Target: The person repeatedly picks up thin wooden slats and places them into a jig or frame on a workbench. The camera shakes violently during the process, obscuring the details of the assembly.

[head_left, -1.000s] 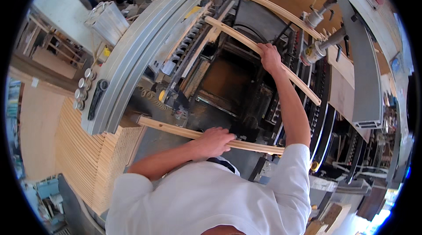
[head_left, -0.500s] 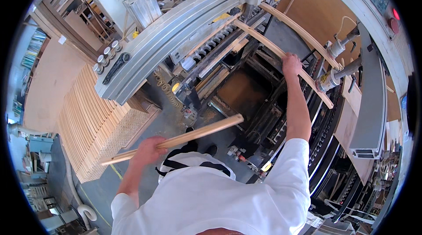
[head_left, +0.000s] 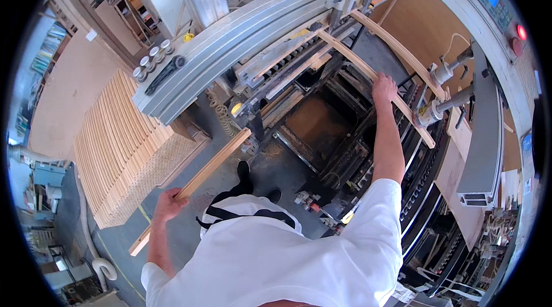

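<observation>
My left hand (head_left: 168, 204) is closed round a wooden slat (head_left: 214, 161), which slants in the air between the stack and the machine. On the right, my right hand (head_left: 384, 88) grips a second wooden slat (head_left: 352, 58) that lies across the machine, its far end under the grey beam. A third, curved slat (head_left: 397, 45) rests beyond it, next to two metal clamp cylinders (head_left: 441, 72). The fingers of my right hand wrap over the slat's edge, partly hidden.
A tall stack of wooden slats (head_left: 118, 152) stands at left. A thick grey metal beam (head_left: 253, 39) arches across the far side. Below my right arm are the machine's dark frame and a dusty opening (head_left: 319, 120). A control panel with a lit red button (head_left: 521, 32) is at upper right.
The slat in my left hand has swung steeper, its far end moving left and up, its near end dropping. My right hand stays on its slat. The view has shifted slightly.
</observation>
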`<act>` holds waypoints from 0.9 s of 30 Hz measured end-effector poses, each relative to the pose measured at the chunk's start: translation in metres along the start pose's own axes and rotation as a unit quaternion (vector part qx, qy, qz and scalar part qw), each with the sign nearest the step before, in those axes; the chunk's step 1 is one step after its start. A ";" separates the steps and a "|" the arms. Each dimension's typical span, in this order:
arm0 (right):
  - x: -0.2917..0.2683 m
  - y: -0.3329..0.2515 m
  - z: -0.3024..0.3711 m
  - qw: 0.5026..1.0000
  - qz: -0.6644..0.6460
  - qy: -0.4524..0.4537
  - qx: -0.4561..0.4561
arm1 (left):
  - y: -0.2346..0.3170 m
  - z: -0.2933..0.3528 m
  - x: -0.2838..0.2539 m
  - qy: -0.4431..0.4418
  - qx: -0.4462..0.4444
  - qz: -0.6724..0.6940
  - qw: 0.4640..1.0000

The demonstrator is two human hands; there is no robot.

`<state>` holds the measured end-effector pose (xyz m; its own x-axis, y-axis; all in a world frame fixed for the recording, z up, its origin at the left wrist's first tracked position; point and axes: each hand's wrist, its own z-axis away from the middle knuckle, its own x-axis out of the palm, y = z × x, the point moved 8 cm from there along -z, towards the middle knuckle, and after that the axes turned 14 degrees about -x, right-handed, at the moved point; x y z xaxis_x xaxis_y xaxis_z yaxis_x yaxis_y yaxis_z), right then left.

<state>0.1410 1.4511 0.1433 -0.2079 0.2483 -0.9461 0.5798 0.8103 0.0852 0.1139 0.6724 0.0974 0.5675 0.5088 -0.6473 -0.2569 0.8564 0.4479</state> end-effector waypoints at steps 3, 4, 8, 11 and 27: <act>0.002 0.001 -0.007 0.999 0.006 -0.029 0.019 | -0.047 -0.006 -0.024 0.001 -0.022 0.062 0.998; -0.003 0.004 -0.008 0.999 0.014 -0.014 0.030 | -0.057 -0.006 -0.032 0.001 -0.032 0.060 0.998; -0.021 -0.050 -0.008 0.999 -0.021 -0.005 0.033 | -0.113 0.005 -0.087 0.022 -0.069 0.124 0.990; -0.039 -0.075 0.008 0.974 -0.145 0.170 -0.030 | -0.145 -0.006 -0.135 0.055 -0.047 0.097 0.993; -0.002 -0.412 0.242 0.840 -0.537 -0.056 -0.052 | -0.286 -0.252 -0.372 0.345 -0.164 0.167 0.909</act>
<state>0.0933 0.9886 0.0346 -0.4884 -0.7023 -0.5179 0.0323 0.5785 -0.8150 -0.2212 0.2599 0.0544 -0.1816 0.5817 -0.7929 -0.6082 0.5671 0.5554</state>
